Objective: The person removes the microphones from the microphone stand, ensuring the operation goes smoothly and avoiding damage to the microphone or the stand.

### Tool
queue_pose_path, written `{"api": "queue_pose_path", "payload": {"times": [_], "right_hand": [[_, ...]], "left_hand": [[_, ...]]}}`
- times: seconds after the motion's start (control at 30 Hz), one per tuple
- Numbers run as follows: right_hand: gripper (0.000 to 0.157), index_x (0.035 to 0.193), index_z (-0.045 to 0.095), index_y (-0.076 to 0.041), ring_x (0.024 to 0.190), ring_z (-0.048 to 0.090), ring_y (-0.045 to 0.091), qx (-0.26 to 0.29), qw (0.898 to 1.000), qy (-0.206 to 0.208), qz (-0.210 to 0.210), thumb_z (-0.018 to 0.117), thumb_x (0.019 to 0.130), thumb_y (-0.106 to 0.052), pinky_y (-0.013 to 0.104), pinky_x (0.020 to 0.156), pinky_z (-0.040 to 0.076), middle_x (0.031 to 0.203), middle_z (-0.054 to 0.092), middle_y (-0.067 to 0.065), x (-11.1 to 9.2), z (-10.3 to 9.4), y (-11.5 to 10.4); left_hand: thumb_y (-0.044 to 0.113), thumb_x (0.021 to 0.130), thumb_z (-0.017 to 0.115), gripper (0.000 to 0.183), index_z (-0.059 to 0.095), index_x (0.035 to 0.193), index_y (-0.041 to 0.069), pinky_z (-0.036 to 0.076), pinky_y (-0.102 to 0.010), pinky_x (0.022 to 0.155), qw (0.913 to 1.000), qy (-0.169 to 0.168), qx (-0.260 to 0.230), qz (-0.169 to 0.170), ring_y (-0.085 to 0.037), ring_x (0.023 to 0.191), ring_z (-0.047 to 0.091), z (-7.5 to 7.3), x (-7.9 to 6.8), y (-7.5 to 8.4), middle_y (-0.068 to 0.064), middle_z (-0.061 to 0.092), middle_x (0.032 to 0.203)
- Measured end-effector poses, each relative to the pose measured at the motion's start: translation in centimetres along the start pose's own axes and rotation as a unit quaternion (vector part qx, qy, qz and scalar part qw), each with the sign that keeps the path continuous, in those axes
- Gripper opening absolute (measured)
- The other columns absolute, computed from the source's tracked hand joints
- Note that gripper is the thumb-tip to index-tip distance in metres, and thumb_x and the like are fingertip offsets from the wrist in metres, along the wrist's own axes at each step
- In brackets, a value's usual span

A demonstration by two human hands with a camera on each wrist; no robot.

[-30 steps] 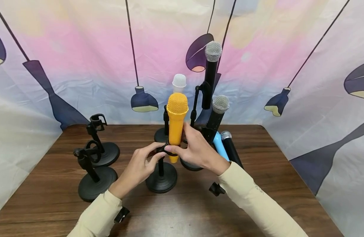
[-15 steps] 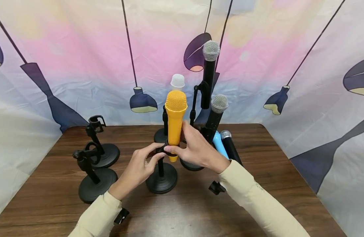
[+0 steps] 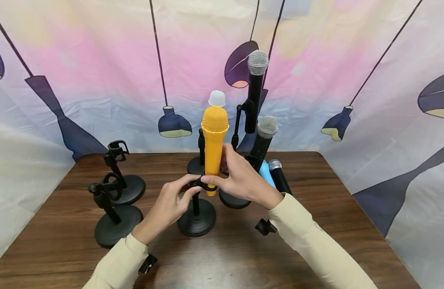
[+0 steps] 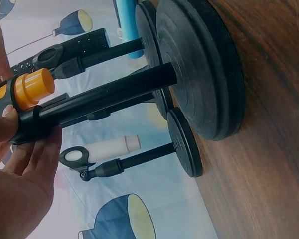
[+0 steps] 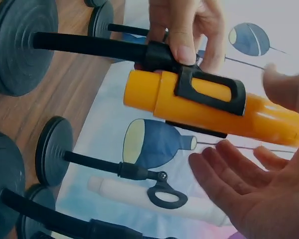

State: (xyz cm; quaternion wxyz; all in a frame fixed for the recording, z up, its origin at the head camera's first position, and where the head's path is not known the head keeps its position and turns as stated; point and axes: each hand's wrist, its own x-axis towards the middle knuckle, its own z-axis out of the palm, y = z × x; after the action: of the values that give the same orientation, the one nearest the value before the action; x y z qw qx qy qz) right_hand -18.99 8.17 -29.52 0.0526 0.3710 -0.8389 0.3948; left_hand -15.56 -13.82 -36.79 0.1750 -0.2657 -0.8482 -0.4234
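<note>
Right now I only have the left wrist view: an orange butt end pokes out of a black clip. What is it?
Observer: A yellow microphone, standing upright in the clip of the front stand.
Operator: Is the right hand gripping it?
Observer: No. The right hand cups beside the barrel; the right wrist view shows its fingers spread.
Operator: Which hand is on the clip?
Observer: The left hand pinches it.
Operator: Any stands without a microphone?
Observer: Yes, at the left: a near empty stand and a far empty stand.
</note>
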Motion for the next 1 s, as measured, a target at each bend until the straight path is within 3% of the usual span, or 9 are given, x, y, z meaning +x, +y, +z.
{"api": "queue_pose_path", "payload": {"times": [0.13, 0.33, 0.5, 0.63, 0.77, 1.0], "right_hand": [[0.049, 0.128, 0.052, -0.002, 0.091, 0.068, 0.016, -0.005, 1.000, 0.002, -0.016, 0.080, 0.091, -0.019, 0.028, 0.080, 0.057, 0.109, 0.066, 0.007, 0.0, 0.3, 0.4], [0.040, 0.123, 0.054, 0.000, 0.085, 0.070, 0.015, -0.057, 0.998, 0.013, -0.017, 0.074, 0.096, -0.021, 0.025, 0.075, 0.057, 0.102, 0.068, 0.008, 0.0, 0.1, 0.0], [0.047, 0.127, 0.049, -0.002, 0.089, 0.068, 0.014, -0.056, 0.998, -0.013, -0.009, 0.076, 0.094, -0.023, 0.027, 0.078, 0.057, 0.104, 0.064, 0.005, 0.1, -0.5, -0.6], [0.053, 0.129, 0.048, -0.002, 0.095, 0.068, 0.017, -0.031, 0.999, -0.004, -0.031, 0.080, 0.090, -0.018, 0.031, 0.082, 0.058, 0.108, 0.063, 0.007, -0.1, -0.4, -0.3], [0.048, 0.128, 0.049, 0.000, 0.092, 0.070, 0.019, -0.045, 0.998, 0.013, -0.040, 0.076, 0.094, -0.018, 0.029, 0.079, 0.058, 0.107, 0.066, 0.009, -0.1, -0.5, -0.4], [0.049, 0.135, 0.041, 0.001, 0.087, 0.068, 0.015, -0.061, 0.998, 0.000, -0.020, 0.068, 0.100, -0.020, 0.027, 0.076, 0.056, 0.107, 0.065, 0.008, 0.0, -1.0, -0.9]], "left_hand": [[0.012, 0.098, 0.068, 0.029, 0.067, 0.127, 0.011, 0.046, -0.026, 0.056, 1.0000, 0.002, 0.003, -0.004, -0.009, 0.060, 0.050, 0.0, -0.1, 0.0, -0.002, 0.064, 0.082], [0.013, 0.099, 0.067, 0.029, 0.067, 0.128, 0.014, 0.047, -0.028, 0.057, 1.0000, -0.001, -0.001, 0.001, -0.011, 0.062, 0.053, 0.1, -0.2, 0.1, 0.002, 0.067, 0.086], [0.013, 0.099, 0.068, 0.029, 0.067, 0.127, 0.013, 0.046, -0.027, 0.056, 1.0000, -0.001, 0.002, 0.000, -0.010, 0.060, 0.051, 0.1, -0.1, 0.3, 0.001, 0.066, 0.084], [0.013, 0.099, 0.067, 0.029, 0.067, 0.128, 0.013, 0.047, -0.027, 0.057, 1.0000, -0.004, -0.001, -0.005, -0.013, 0.062, 0.053, 0.1, -0.1, 0.4, 0.000, 0.066, 0.086], [0.013, 0.099, 0.067, 0.029, 0.067, 0.129, 0.015, 0.047, -0.026, 0.057, 1.0000, -0.005, -0.004, -0.006, -0.013, 0.063, 0.054, 0.1, -0.1, 0.5, 0.001, 0.067, 0.087], [0.013, 0.099, 0.067, 0.029, 0.067, 0.128, 0.016, 0.047, -0.026, 0.058, 1.0000, -0.002, -0.004, -0.004, -0.013, 0.064, 0.054, 0.1, -0.1, 0.4, 0.003, 0.067, 0.087]]}}
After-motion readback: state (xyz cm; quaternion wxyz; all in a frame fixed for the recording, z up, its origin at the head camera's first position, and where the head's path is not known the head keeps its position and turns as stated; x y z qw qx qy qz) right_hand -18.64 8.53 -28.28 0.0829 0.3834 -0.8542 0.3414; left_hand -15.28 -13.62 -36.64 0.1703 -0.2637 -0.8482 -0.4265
